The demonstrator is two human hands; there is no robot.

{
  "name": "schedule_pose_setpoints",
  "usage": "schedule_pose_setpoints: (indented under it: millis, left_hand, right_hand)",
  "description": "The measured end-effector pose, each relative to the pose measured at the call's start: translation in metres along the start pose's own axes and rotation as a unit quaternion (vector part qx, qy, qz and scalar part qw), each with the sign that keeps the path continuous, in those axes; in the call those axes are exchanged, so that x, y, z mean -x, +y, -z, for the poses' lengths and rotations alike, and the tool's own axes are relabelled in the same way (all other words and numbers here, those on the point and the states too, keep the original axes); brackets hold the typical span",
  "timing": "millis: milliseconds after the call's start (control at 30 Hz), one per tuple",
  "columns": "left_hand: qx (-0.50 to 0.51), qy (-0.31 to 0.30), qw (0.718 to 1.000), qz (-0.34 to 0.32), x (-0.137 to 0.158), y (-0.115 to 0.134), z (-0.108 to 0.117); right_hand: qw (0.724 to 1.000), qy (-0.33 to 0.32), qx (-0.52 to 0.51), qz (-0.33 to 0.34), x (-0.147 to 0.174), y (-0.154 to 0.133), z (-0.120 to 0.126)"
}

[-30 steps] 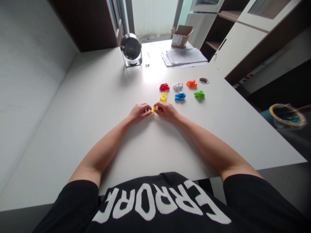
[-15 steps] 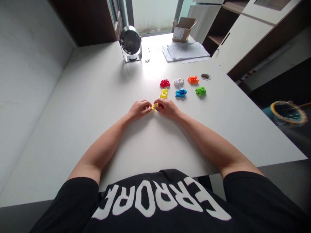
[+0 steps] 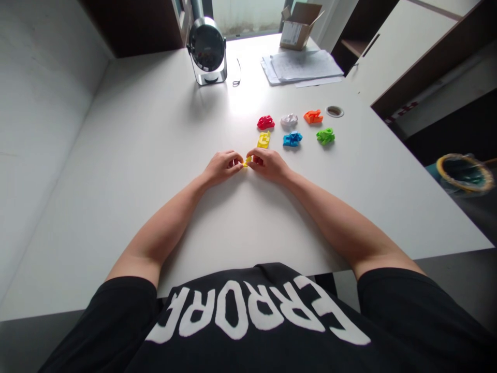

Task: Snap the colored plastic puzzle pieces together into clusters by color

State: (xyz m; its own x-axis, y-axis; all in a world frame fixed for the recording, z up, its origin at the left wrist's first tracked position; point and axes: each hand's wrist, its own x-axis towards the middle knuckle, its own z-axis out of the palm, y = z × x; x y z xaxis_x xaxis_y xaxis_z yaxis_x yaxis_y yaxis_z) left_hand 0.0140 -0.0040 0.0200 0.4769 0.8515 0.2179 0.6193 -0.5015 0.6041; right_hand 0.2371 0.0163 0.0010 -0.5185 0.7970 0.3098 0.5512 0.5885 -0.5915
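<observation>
Between my two hands is a small yellow plastic piece (image 3: 245, 165), mostly covered by fingers. My left hand (image 3: 224, 167) pinches it from the left, and my right hand (image 3: 267, 165) grips it from the right, fingers curled. Just beyond my right hand lies a larger yellow plastic toy part (image 3: 263, 139). Farther off are a red plastic toy (image 3: 266, 122), a white one (image 3: 289, 120) and an orange one (image 3: 313, 116). Nearer than these sit a blue plastic toy (image 3: 292, 139) and a green one (image 3: 325, 136).
The white table (image 3: 128, 129) carries a round black fan-like device (image 3: 207, 46) on a metal stand, a thin cord (image 3: 237, 72), papers (image 3: 305, 67) and an open cardboard box (image 3: 298, 31). A cable hole (image 3: 334, 111) lies right of the toys. A lined bin (image 3: 464, 173) stands beyond the right edge.
The camera view has tilted down slightly, so the far objects sit higher in the picture. Both hands keep hold of the small yellow piece in nearly the same pose.
</observation>
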Motion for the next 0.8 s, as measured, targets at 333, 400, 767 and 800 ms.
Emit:
schedule_pose_setpoints:
  millis: [333,400,767,800]
  left_hand:
    - [-0.002,0.006,1.000,-0.007,0.0001,-0.0016,-0.0010]
    - [-0.002,0.006,1.000,-0.007,0.0000,-0.0009,-0.0005]
    - [-0.004,0.003,1.000,-0.006,-0.0001,-0.0008,-0.0007]
    - [-0.003,0.002,1.000,-0.005,-0.0001,-0.0011,-0.0008]
  right_hand:
    - [1.000,0.008,-0.010,0.006,0.0004,0.0000,-0.0002]
    - [1.000,0.009,-0.009,0.007,0.0002,-0.0002,0.0000]
    - [1.000,0.010,-0.008,0.010,0.0002,0.0024,-0.0013]
    - [1.000,0.011,-0.008,0.010,0.0002,0.0028,-0.0016]
